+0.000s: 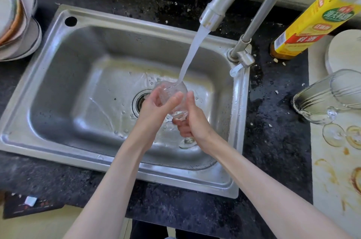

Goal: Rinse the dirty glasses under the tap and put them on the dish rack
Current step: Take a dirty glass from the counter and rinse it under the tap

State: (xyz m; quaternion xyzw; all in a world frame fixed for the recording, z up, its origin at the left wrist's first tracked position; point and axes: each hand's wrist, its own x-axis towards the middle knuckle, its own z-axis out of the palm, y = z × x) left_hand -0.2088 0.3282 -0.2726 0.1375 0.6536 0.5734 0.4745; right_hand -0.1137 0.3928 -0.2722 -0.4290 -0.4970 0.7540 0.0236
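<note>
Wine glass over sink, under tap stream; left hand curled round bowl, right hand gripping stem.

Both hands, left and right, around a stemmed glass under the running tap, over the sink.

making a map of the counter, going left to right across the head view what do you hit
stack of plates → sink → left hand → wine glass under the water → right hand → tap base → yellow-labelled bottle → glasses on the right counter
</note>
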